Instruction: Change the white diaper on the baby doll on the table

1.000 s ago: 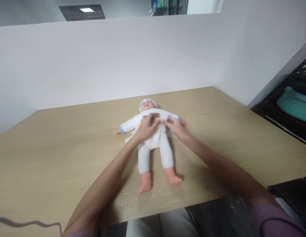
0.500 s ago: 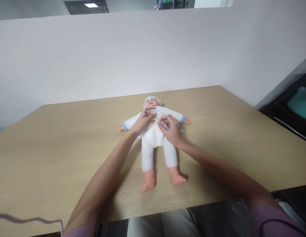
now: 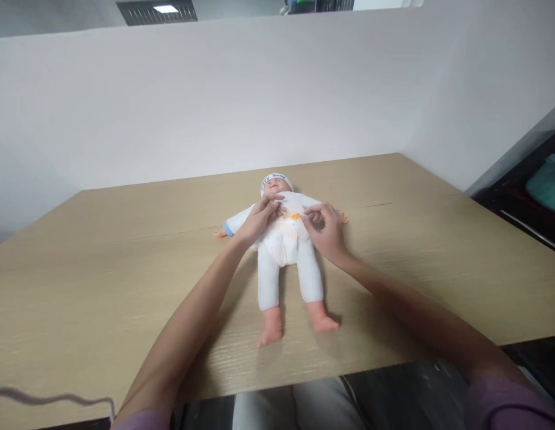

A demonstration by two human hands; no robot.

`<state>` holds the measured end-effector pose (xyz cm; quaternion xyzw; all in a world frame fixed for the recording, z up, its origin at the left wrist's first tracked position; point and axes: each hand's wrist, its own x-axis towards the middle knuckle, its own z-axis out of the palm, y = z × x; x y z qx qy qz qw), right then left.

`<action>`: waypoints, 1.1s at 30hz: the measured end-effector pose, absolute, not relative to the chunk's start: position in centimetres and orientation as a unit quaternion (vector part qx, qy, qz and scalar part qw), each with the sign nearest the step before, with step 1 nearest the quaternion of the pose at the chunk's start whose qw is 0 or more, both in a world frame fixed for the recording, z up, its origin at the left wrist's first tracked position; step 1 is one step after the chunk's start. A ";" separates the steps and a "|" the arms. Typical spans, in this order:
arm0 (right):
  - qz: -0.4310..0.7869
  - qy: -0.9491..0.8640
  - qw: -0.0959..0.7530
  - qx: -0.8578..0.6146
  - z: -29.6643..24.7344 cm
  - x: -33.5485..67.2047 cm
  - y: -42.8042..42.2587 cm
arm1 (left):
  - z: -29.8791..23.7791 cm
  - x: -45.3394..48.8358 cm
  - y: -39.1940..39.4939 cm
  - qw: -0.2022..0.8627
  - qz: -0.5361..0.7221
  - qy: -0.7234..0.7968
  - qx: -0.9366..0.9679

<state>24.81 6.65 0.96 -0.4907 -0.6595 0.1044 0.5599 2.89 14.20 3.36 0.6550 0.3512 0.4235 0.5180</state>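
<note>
Bright even overhead light, soft shadows, wide-angle edge distortion, slight blur

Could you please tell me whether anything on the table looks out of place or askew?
Only the clothing of the doll: at the waist, between the left hand and right hand, it is bunched open and an orange patch shows. Otherwise the doll lies flat, face up, on the table; nothing spilled.

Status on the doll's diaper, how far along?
Done: the doll lies face up on the table, with the diaper drawn up over its front. In hand: the left hand and the right hand work at the waistband, either side of an orange mark. Left: fastening looks unfinished; any tabs are hidden under the fingers.
</note>
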 end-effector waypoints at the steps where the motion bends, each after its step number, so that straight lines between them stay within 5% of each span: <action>1: 0.105 -0.653 0.553 -0.507 0.6 25.4 6.8 | 3.4 3.1 14.1 0.506 0.424 0.354 0.662; 9: 0.037 -0.747 0.368 -0.552 -4.0 31.4 7.7 | 3.6 5.7 11.8 0.208 0.357 0.402 0.817; 14: 0.042 -0.723 0.331 -0.605 -5.1 33.4 8.0 | 4.4 7.3 11.4 0.054 0.243 0.429 0.868; 25: 0.180 -0.656 0.310 -0.664 -4.3 33.9 8.6 | 4.5 8.9 12.3 0.015 0.176 0.409 0.895; 33: 0.396 -0.611 0.448 -0.518 -0.2 32.9 10.3 | 4.4 9.0 12.1 0.031 0.185 0.415 0.890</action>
